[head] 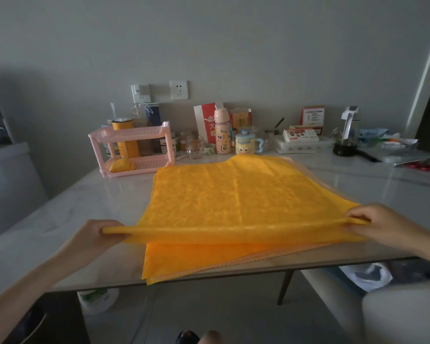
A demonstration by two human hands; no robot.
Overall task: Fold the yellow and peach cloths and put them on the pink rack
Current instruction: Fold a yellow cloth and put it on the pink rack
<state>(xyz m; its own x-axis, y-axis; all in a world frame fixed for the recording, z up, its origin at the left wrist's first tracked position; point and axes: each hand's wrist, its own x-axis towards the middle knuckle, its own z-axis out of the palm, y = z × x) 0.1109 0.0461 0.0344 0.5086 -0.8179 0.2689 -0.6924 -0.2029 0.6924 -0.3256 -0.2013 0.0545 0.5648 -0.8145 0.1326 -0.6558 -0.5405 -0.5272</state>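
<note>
Yellow cloth (233, 194) lies spread on the counter (72, 207) over the peach cloth (283, 254), just right of the pink rack (134, 132) and nearer than it. Left grip (102, 234) and right grip (380, 224) each pinch one corner of its near edge, raised slightly. That edge runs left to right, so the fold probably goes away toward the rack's end of the counter.

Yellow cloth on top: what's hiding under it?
More yellow cloth and the edge of a peach cloth peek out underneath. The rest is covered, so the number of layers stays hidden.
</note>
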